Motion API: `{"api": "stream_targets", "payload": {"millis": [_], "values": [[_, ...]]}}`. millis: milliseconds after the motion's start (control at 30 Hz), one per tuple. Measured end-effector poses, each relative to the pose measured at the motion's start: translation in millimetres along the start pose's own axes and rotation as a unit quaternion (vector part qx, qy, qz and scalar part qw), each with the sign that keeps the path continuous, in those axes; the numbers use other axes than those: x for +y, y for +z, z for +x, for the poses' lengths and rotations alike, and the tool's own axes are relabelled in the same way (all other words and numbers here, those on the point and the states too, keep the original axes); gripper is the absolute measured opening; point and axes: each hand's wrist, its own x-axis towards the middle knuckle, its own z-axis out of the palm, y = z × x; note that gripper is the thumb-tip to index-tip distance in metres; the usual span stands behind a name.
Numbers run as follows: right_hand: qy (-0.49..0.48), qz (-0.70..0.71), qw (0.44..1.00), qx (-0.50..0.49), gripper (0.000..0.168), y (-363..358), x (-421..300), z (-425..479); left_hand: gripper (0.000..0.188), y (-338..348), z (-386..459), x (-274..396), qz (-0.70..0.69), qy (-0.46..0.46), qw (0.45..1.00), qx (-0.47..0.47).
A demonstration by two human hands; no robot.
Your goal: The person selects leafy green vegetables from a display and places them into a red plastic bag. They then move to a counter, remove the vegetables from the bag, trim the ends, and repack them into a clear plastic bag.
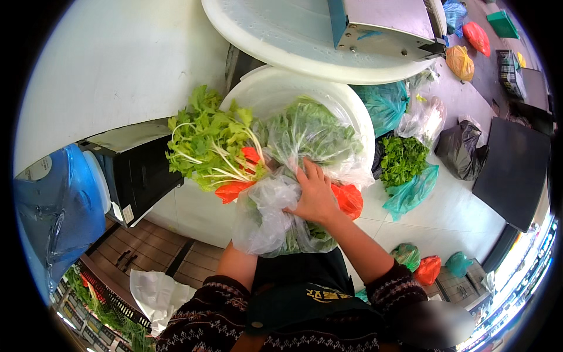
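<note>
My right hand [314, 191] rests with bent fingers on the gathered neck of a clear plastic bag of leafy greens [312, 130]. That bag lies over the rim of a white plastic tub [354, 99]. Nearer my body, a second clear plastic bag [268, 215] with greens inside hides my left hand; only the left forearm shows below it. To the left, a bunch of celery [211, 145] with pale stalks lies beside a red plastic bag [233, 190]. More red plastic [349, 200] shows right of my right wrist.
A large white basin [281, 39] holding a metal box [387, 26] stands beyond the tub. To the right are a teal bag [382, 103], green herbs [402, 158] and a black bag [459, 147]. At left are a black case [136, 169], a blue water bottle [66, 211] and a crate [110, 290].
</note>
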Motion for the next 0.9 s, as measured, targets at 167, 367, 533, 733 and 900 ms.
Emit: {"api": "stream_targets", "payload": {"millis": [167,367,533,733,900], "values": [[0.010,0.000,0.985,0.173,0.084,-1,-14,-29,0.060,-20,3,-62,-0.240,-0.074,0.968,-0.018],[-0.099,0.172,0.963,0.180,0.042,18,17,-76,0.070,-15,-46,-84,-0.511,-0.180,0.840,0.024],[-0.007,0.329,0.931,0.156,0.022,18,-27,-93,0.102,4,-125,-51,-0.348,-0.056,0.929,0.110],[-0.268,0.257,0.926,-0.062,0.046,25,-43,-81,0.070,15,-125,-45,-0.141,-0.057,0.961,0.232],[-0.097,0.212,0.922,-0.308,0.062,-50,-16,-9,0.041,-7,-113,-84,-0.141,-0.144,0.911,0.359]]}}
